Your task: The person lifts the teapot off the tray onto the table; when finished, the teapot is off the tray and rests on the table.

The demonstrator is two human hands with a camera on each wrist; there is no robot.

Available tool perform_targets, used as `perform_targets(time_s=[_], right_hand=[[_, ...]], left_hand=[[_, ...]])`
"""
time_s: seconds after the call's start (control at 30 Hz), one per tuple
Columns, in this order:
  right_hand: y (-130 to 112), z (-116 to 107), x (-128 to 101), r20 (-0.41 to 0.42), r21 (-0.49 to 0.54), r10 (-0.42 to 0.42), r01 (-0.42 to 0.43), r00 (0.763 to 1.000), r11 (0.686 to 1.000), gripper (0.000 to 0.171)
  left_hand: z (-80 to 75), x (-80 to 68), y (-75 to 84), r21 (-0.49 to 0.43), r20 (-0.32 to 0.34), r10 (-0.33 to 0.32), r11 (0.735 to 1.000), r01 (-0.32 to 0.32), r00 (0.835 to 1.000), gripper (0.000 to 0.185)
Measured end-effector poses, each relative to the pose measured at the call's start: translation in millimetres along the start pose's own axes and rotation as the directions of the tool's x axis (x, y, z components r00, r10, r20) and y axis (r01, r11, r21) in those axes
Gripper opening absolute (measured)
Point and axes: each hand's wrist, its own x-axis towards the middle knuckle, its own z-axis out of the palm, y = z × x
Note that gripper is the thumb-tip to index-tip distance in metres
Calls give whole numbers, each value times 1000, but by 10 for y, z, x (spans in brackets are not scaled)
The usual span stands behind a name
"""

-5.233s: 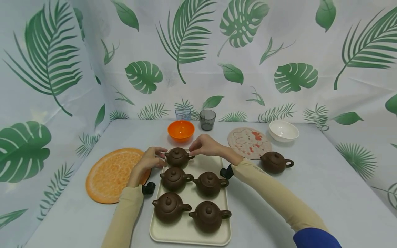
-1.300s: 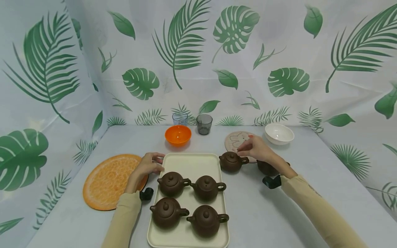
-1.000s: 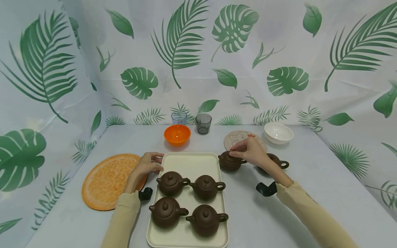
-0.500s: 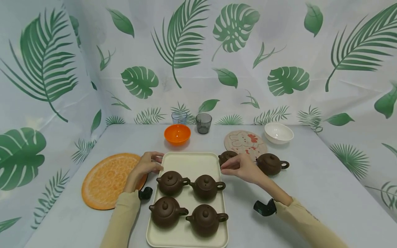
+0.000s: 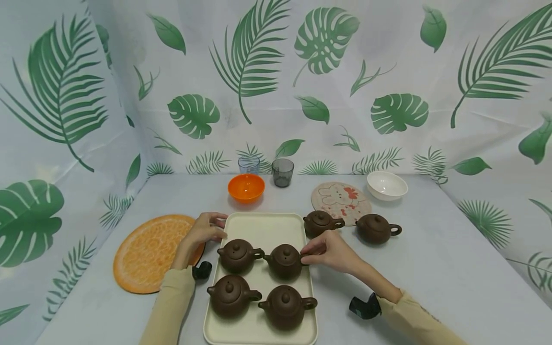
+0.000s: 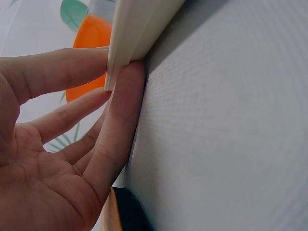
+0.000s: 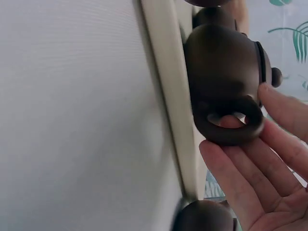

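Head view shows the right hand [image 5: 329, 251] at the looped handle of a brown clay teapot [image 5: 284, 260] in the far right spot of the cream rectangular tray [image 5: 263, 225]. Right wrist view shows its fingers [image 7: 269, 159] curled under and around that handle, with one fingertip at the lid's edge, so the hand grips this brown clay teapot [image 7: 226, 72] while it sits on the tray. Just left of the hand stands a second brown teapot [image 5: 238, 255], and nearer the person than the hand stand two more, a near left teapot [image 5: 230, 295] and a near right teapot [image 5: 285, 305], all on the tray. Beyond the hand, off the tray on the grey surface [image 5: 431, 268], sit a fifth teapot [image 5: 320, 223] and, to its right, a sixth teapot [image 5: 376, 228], both just before a round pink cartoon mat [image 5: 342, 196].

Left wrist view shows the left hand [image 6: 62, 144] pinching the tray's far left corner [image 6: 115, 67] between thumb and fingers. Left of that hand lies a round orange placemat [image 5: 148, 251]. Farther off stand an orange bowl [image 5: 246, 187], a clear glass [image 5: 249, 164], a smoky grey cup [image 5: 282, 171] and a white bowl [image 5: 386, 185].
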Motion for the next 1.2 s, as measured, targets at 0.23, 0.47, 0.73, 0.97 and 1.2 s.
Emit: perform_targets(time_s=[0.23,0.47,0.73,0.97,1.2], right_hand=[[26,56,-2,-33,-28,-5,4,999,1000,16],[14,68,6,-45,-50,0,-2,999,999,14],[-2,65,8,-48,-48,11,-13,999,999,12],[2,56,14,-59,-54,15,-18,998,998,10],[-5,-46,-5,-66,-35,-10,8,998,999,11]], left_hand=[[0,1,-18,2,1,9,1000,-9,1000,57],[-6,9,-24,-2,0,18,1000,-18,1000,57],[4,19,-11,14,-18,-19,1000,19,1000,57],[0,12,-13,-6,-1,6,1000,-6,1000,58],[-1,7,-30,-19,13,25,1000,-24,1000,59]])
